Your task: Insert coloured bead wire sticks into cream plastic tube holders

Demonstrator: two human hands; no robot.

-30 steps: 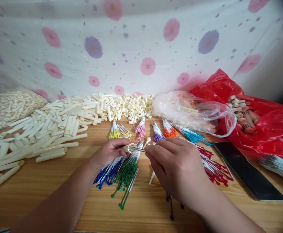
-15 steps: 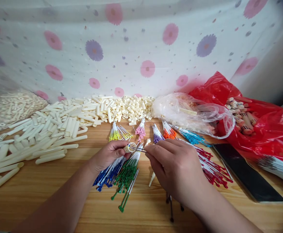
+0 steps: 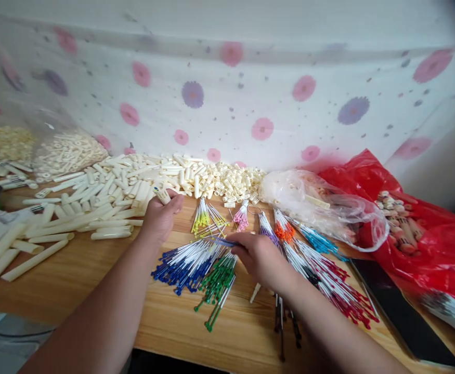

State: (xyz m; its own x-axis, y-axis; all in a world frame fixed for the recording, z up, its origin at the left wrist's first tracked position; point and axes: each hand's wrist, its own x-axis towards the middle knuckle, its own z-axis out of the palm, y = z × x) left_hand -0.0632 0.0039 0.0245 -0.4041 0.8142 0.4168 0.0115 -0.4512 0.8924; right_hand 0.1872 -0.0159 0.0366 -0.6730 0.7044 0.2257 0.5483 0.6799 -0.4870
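My left hand is closed round a small cream plastic piece, held just above the pile of cream tubes. My right hand rests low on the wooden table, its fingertips pinched on a thin blue-tipped pin at the top of the blue pin bundle. The green pin bundle lies right below that hand. Red-tipped pins fan out to its right.
Yellow, pink, purple, orange and teal pin bundles lie in a row behind. Ribbed cream pieces, a clear bag and a red bag of parts stand along the flowered cloth. A dark flat slab lies at right.
My hands have parted. The left hand moved up and left to the tube pile with the cream piece; the right dropped to the blue pins. The camera view shifted left.
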